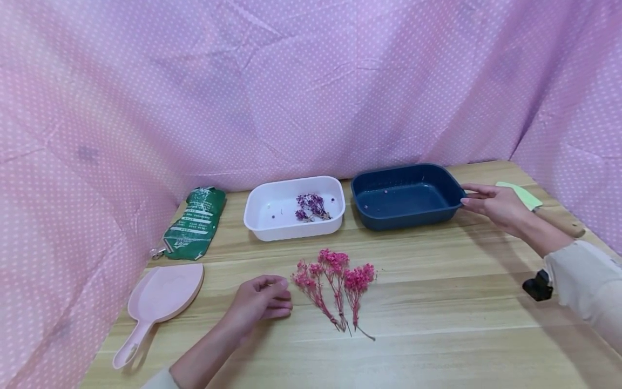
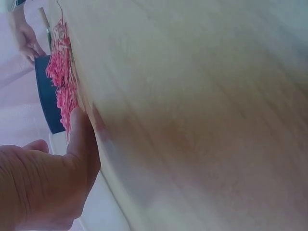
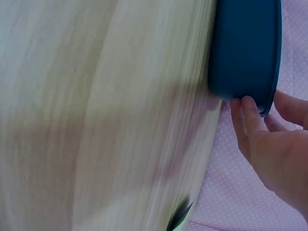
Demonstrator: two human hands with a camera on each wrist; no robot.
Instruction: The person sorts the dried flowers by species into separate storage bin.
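Note:
My right hand [image 1: 498, 208] reaches to the right end of a dark blue rectangular tray [image 1: 405, 220], its fingertips at the rim and the end wall. In the right wrist view the fingers [image 3: 249, 113] look nearly straight against the tray's corner. My left hand [image 1: 259, 302] is held low over the table with loosely bent fingers and nothing in them. Just right of it lie several small bunches of pink dried flowers [image 1: 335, 262], stems toward me. The left wrist view shows the thumb near the pink blossoms [image 2: 60, 72].
A white tray [image 1: 277, 233] with purple dried flowers [image 1: 312, 205] stands left of the blue one. Farther left are a green pouch [image 1: 194, 224] and a pale pink paddle-shaped board [image 1: 165, 292]. A green-bladed knife [image 1: 522, 195] lies beyond my right hand. Pink dotted cloth [image 1: 301, 97] surrounds the table.

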